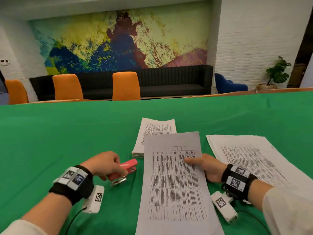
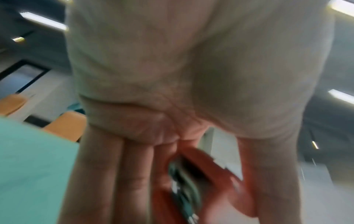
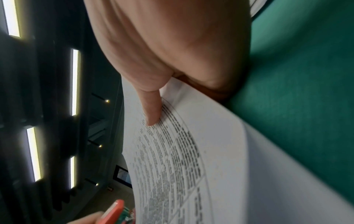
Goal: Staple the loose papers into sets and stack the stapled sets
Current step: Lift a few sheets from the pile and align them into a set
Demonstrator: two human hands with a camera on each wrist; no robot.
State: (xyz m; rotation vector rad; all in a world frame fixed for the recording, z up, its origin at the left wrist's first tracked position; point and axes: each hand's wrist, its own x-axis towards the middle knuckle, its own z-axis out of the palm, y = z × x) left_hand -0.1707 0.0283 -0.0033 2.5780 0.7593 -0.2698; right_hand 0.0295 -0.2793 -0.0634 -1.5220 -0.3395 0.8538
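My left hand [image 1: 108, 167] grips a small red stapler [image 1: 126, 168], lifted a little off the green cloth, its mouth pointing right toward the papers. In the left wrist view the stapler [image 2: 203, 178] sits blurred between thumb and fingers. My right hand [image 1: 203, 165] pinches a set of printed sheets [image 1: 176, 184] at its right edge, thumb on top, and holds it raised above the table. The right wrist view shows the thumb [image 3: 151, 109] pressing the printed sheet [image 3: 182, 159], with the stapler [image 3: 113, 212] at the bottom left.
A thick neat pile of printed paper [image 1: 152, 133] lies behind the held set. A looser spread of sheets [image 1: 250, 158] lies to the right. The green tablecloth [image 1: 59, 133] covers the table. Orange chairs [image 1: 126, 85] stand beyond its far edge.
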